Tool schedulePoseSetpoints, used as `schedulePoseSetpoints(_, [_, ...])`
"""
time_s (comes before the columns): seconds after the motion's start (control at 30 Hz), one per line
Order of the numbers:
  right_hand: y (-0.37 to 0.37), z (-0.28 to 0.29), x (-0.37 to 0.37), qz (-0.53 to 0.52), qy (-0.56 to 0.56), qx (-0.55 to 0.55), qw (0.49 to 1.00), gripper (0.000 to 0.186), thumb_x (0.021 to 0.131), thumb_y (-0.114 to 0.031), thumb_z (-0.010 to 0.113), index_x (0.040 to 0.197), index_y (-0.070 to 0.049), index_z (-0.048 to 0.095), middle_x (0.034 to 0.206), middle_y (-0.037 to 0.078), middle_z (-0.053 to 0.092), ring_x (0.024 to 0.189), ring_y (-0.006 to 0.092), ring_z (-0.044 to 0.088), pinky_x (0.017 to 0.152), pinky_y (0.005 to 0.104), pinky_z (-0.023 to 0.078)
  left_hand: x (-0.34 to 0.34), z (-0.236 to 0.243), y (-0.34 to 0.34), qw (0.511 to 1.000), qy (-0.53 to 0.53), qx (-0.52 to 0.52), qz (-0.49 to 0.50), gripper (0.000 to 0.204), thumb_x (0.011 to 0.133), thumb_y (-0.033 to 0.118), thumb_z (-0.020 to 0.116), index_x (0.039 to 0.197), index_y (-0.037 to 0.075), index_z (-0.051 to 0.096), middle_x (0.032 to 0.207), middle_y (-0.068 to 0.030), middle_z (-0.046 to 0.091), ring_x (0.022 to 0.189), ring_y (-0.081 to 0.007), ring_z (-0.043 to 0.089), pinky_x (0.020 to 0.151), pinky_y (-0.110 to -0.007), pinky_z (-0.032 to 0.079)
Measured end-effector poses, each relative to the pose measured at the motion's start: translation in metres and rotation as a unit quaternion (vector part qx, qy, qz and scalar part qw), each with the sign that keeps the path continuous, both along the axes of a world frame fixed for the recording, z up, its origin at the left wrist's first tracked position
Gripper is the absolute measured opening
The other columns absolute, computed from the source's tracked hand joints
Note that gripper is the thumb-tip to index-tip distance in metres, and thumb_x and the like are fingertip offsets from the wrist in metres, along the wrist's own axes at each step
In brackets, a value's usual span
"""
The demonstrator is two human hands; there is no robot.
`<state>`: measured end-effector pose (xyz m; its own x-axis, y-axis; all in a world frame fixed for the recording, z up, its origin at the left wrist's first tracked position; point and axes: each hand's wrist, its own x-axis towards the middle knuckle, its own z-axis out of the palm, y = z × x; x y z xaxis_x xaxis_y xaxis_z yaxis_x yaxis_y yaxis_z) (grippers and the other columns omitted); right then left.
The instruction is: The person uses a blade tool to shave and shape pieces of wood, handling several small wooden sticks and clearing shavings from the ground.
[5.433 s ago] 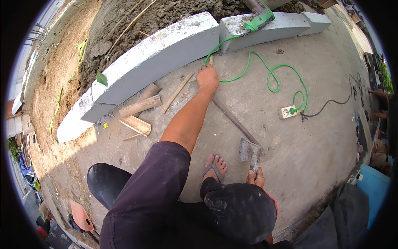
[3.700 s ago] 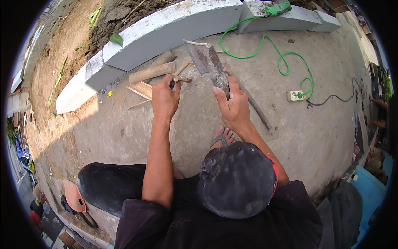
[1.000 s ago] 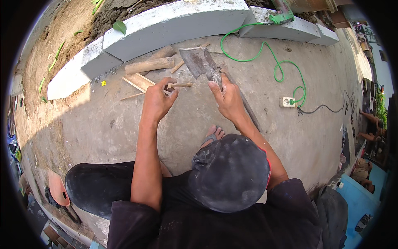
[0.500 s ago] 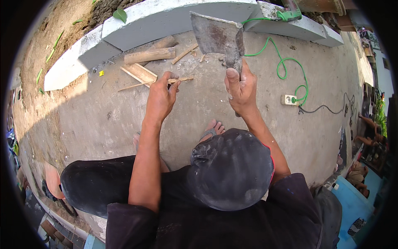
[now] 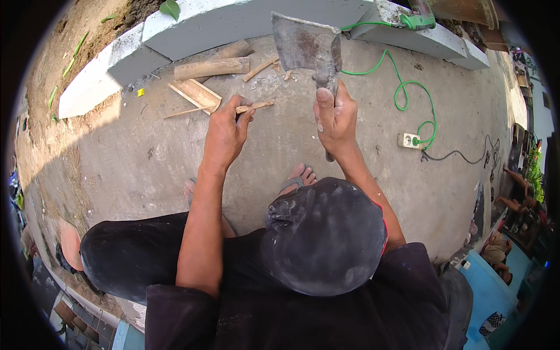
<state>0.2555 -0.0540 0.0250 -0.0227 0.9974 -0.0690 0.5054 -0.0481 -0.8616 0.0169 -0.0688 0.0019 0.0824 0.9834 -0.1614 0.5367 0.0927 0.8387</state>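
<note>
Concrete floor (image 5: pixel 140 181) below, the right hand (image 5: pixel 338 119) has raised the broad-bladed tool (image 5: pixel 306 48).

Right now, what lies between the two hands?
In the head view, the wooden strip held in the left hand juts into that gap; beyond it, concrete floor shows up to the right hand.
</note>
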Motion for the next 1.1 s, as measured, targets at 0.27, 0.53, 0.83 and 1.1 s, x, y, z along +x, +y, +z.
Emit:
schedulePoseSetpoints(0.27, [-0.009,-0.081,0.009,0.033,-0.131,-0.062,0.989,0.074,0.107,-0.056,0.05,0.116,0.016,0.061,0.069,0.029,0.064,0.068,0.0476,0.069,0.061,0.0514,0.05,0.001,-0.006,0.004,1.0,-0.017,0.008,0.006,0.013,0.103,0.008,0.066,0.113,0.0,0.064,0.087,-0.0168,0.077,0.088,-0.0229,0.079,0.074,-0.034,0.058])
schedulePoseSetpoints(0.53, [0.001,0.006,-0.016,0.009,0.005,0.022,1.0,0.064,0.106,-0.052,0.057,0.111,0.011,0.062,0.069,0.024,0.063,0.063,0.0395,0.068,0.059,0.0474,0.048,-0.001,-0.001,-0.002,0.999,0.017,-0.02,0.018,0.014,0.103,0.009,0.067,0.112,-0.001,0.063,0.088,-0.019,0.076,0.088,-0.026,0.078,0.076,-0.035,0.057])
schedulePoseSetpoints(0.83, [-0.006,-0.066,0.003,0.081,-0.205,-0.143,0.965,0.059,0.106,-0.047,0.061,0.12,0.011,0.06,0.071,0.026,0.068,0.07,0.0495,0.07,0.059,0.0491,0.051,0.008,0.002,0.006,0.998,0.053,0.026,-0.006,0.014,0.101,0.009,0.069,0.11,0.001,0.063,0.087,-0.0189,0.075,0.086,-0.0309,0.077,0.076,-0.037,0.056])
schedulePoseSetpoints(1.1, [-0.009,0.005,-0.014,-0.017,0.068,0.148,0.986,0.056,0.107,-0.046,0.059,0.118,0.009,0.059,0.071,0.019,0.067,0.062,0.0442,0.066,0.058,0.0453,0.05,0.003,-0.004,-0.001,0.999,0.031,0.017,0.018,0.015,0.101,0.008,0.067,0.113,0.0,0.064,0.084,-0.0178,0.075,0.081,-0.0266,0.076,0.074,-0.036,0.056])
